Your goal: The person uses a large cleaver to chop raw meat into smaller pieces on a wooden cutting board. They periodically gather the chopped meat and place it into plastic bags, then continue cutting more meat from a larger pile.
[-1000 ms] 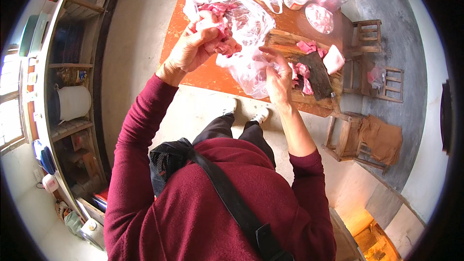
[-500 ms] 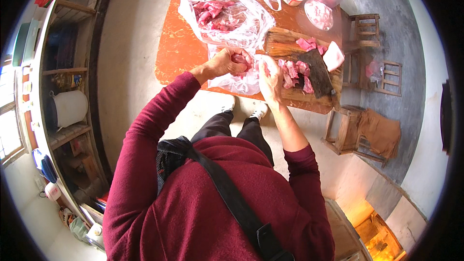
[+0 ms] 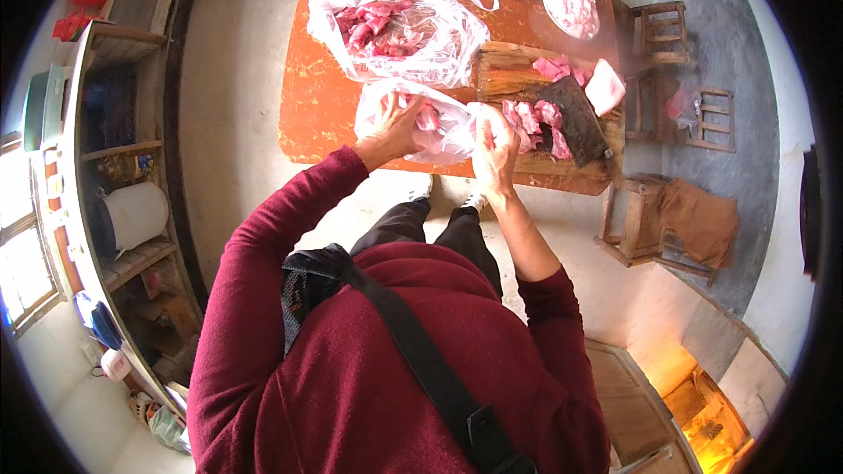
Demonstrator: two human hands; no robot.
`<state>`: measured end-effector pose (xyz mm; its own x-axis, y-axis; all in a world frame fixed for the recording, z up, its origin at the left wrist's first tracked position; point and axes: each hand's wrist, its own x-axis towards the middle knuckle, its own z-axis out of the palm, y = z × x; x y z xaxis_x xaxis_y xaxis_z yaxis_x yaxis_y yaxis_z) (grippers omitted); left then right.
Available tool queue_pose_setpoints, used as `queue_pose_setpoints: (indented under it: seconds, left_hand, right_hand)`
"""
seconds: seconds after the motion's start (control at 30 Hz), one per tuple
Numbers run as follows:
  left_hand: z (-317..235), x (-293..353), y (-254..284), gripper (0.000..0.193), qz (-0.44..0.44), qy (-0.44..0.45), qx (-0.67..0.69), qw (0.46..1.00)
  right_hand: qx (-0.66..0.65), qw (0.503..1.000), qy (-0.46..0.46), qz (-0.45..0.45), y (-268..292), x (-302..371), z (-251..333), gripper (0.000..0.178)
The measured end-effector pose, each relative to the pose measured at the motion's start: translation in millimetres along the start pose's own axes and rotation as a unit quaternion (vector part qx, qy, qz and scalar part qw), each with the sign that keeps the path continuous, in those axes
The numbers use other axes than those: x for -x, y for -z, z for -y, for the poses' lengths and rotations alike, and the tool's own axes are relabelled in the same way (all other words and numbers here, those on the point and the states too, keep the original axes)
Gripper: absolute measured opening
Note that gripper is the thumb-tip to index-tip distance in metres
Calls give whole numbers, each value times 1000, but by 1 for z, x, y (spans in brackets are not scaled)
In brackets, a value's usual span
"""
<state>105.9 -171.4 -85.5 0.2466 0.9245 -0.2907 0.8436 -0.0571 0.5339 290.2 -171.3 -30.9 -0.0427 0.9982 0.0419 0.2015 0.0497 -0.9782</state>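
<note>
Over a pale floor [image 3: 237, 61], stood at a red-orange table [image 3: 303, 127]. Gripped the edge of a small clear bag [image 3: 452, 147] with the right hand [image 3: 495, 145]; had the left hand [image 3: 392, 130] at its mouth, fingers beside 1 meat piece [image 3: 428, 117] in the bag, but could not tell whether clasping it or loose. Had a larger bag [image 3: 450, 31] of meat just beyond, and at right a wooden board [image 3: 500, 70] bearing meat strips [image 3: 530, 118] and 1 broad dark blade [image 3: 575, 118].

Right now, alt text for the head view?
Left hand at a small bag of meat, right hand gripping its edge. Beyond it, a larger bag of meat; to the right, a board with meat and a cleaver, on an orange table.
</note>
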Motion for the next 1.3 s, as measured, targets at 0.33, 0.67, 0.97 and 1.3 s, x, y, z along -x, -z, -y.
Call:
queue_pose_setpoints:
  seconds: [0.33, 0.67, 0.97, 1.3]
  left_hand:
    - [-23, 13, 74, 17, 67, -88, 64, 992]
    - [-117, -111, 13, 58, 74, -394, -26, 916]
    - [-125, -147, -70, 81, 110, -402, -259, 871]
    - [-114, -160, -95, 18, 45, -284, -77, 955]
  right_hand:
    - [-78, 994, -64, -48, 3, 19, -22, 15]
    - [19, 999, -22, 18, -16, 64, -42, 16]
    - [-100, 995, -24, -4, -18, 74, -37, 10]
    - [-211, 968, -132, -33, -17, 63, -45, 9]
